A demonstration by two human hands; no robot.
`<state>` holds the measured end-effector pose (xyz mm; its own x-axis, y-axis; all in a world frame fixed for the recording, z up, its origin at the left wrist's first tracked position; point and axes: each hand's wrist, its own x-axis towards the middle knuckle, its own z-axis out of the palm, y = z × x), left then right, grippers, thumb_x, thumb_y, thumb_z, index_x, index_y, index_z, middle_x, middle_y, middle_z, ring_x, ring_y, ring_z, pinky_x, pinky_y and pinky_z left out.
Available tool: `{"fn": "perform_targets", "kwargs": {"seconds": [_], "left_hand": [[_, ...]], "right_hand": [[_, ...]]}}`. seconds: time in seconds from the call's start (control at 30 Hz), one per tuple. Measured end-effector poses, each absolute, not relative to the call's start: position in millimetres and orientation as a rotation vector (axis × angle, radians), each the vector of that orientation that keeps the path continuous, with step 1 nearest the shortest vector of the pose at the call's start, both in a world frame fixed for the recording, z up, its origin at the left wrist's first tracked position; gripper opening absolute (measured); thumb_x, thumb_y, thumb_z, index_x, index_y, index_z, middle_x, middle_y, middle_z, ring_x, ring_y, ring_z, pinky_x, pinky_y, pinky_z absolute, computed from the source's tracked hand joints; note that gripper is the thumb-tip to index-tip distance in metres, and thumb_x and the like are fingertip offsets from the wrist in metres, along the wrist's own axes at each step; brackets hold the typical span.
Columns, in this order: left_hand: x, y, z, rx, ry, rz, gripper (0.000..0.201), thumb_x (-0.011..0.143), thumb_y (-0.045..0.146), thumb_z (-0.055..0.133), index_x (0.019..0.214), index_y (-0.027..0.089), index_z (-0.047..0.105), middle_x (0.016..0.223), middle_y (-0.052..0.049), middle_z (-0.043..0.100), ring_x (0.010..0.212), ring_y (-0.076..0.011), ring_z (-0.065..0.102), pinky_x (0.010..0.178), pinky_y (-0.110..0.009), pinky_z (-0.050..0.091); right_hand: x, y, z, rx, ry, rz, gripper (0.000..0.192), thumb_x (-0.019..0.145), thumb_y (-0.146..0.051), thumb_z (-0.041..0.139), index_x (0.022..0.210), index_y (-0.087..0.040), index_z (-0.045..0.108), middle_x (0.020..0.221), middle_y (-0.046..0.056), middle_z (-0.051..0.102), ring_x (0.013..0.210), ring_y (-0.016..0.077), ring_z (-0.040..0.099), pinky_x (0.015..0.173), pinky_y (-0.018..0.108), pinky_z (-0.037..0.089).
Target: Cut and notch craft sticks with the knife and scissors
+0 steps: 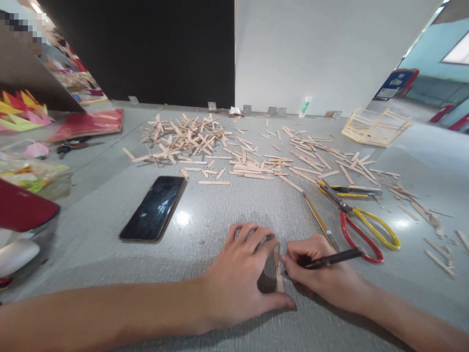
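Spread wide, the bare left hand [236, 276] steadies a flat, pale wooden stick [279, 282] at lower centre-right, likely light, stiff and snappable, best held by its ends, while the bare right hand [320, 276] pinches a slim black pen [335, 258].

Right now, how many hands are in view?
2: the left hand, spread over a wooden stick, and the right hand, holding a dark pen beside it. No others show.

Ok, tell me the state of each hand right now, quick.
Left hand: open, holding down a wooden stick.
Right hand: closed, holding a dark pen.
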<state>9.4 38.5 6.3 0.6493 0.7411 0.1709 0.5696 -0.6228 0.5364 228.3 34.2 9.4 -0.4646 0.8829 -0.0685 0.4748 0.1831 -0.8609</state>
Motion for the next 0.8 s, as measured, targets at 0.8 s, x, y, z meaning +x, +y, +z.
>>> {"fn": "perform_targets", "kwargs": {"seconds": [0.8], "left_hand": [[3.4,37.2,3.2,2.386,0.951,0.746,0.052,0.102,0.054,0.062,0.138,0.017,0.055,0.131,-0.011,0.068,0.124,-0.0319,0.057,0.109,-0.052,0.038]], "right_hand": [[228.0,32.8,17.6,-1.452,-1.369,1.129,0.044,0.091,-0.047,0.070,0.058,-0.021,0.056,0.038,-0.005,0.051,0.034,0.0072,0.042,0.038,0.019,0.033]]}}
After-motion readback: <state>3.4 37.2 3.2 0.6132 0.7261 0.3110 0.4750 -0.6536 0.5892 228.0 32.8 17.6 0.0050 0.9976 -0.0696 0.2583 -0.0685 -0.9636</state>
